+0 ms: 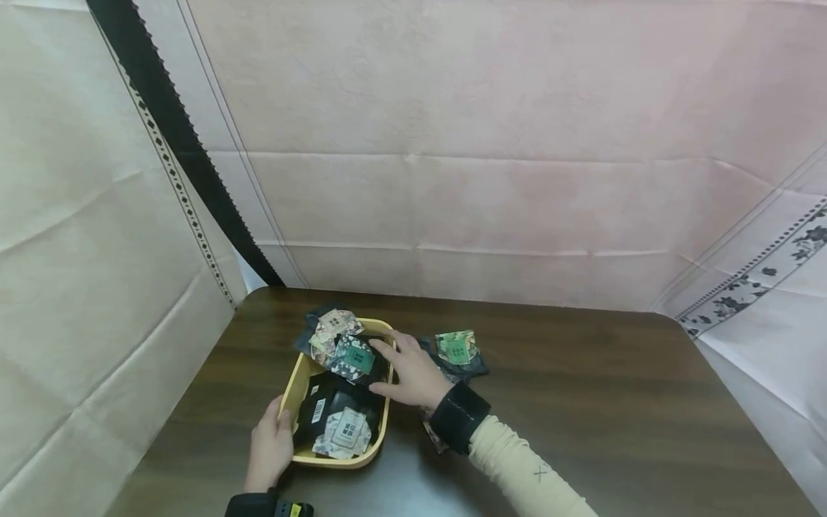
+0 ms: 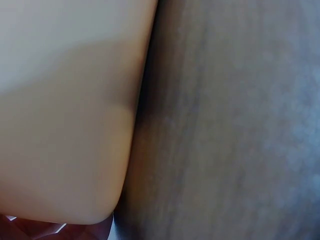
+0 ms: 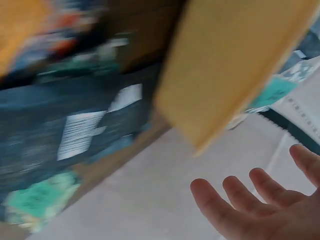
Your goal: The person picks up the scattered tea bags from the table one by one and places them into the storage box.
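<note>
A yellow plastic basket [image 1: 298, 384] stands on the table with several dark packets in it. My left hand [image 1: 270, 441] holds the basket at its left side, thumb near the rim. The basket's smooth outer wall [image 2: 65, 140] fills much of the left wrist view. My right hand [image 1: 416, 377], fingers spread and holding nothing, reaches over the right rim beside a black packet with a teal label [image 1: 357, 357]. Another packet with a pale floral label [image 1: 334, 327] overlaps the basket's far left corner. A black packet with a white label [image 1: 347, 429] lies in the near end.
Right of the basket lies a dark packet with a green label [image 1: 457, 348], beside others partly hidden by my right arm. One packet there shows a white barcode [image 3: 82, 132] in the right wrist view. The brown wooden table [image 1: 581, 402] ends at a pale cloth backdrop [image 1: 484, 215].
</note>
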A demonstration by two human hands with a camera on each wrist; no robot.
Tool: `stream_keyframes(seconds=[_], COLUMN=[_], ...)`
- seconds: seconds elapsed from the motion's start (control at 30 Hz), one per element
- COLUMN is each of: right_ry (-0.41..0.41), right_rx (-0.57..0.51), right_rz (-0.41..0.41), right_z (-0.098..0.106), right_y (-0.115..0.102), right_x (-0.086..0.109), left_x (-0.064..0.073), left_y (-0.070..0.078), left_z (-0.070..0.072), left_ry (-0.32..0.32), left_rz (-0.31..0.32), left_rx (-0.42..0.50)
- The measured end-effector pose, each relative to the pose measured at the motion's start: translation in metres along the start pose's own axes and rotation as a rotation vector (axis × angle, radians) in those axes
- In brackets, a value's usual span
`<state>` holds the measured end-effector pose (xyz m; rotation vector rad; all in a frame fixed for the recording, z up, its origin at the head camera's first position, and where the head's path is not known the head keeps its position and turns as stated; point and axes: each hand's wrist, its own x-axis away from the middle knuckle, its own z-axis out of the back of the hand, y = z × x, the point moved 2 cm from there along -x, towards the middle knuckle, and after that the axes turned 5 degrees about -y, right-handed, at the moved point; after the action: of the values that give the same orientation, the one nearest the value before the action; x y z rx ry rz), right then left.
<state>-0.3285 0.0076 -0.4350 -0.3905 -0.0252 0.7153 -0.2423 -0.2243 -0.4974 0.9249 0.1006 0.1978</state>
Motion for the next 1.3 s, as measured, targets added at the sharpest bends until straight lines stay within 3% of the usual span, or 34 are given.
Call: stream_keyframes(seconds=[0.23,0.43,0.57,0.8,1.07,1.3], right_ry=[-0.029,-0.134,-0.193,-0.148,-0.207,-0.116], right_rx=[0.022,0.090,0.116,0.172,0.051,-0.030], right_rz=[-0.099,-0.214,-0.256,-0.248,-0.270,-0.273], right_z=[-0.006,-0.021,-0.031,-0.035,-0.023,-0.011], right_y=[0.045,0.071,0.077,0.081,0.084,0.096], right_x=[0.027,0.035,0.033,0.027,0.033,0.043], left_x=[-0.001,-0.001,-0.001,-0.003,-0.002,-0.001], left_y=[0.001,0.001,0.000,-0.001,0.002,0.002], left_z=[0.000,0.002,0.001,0.000,0.002,0.002], left_ry=[-0.025,-0.024,-0.025,-0.025,-0.027,-0.020], left_rz=[0.027,0.043,0.052,0.044,0.048,0.042], left_rx=[0.006,0.009,0.016,0.019,0.014,0.007])
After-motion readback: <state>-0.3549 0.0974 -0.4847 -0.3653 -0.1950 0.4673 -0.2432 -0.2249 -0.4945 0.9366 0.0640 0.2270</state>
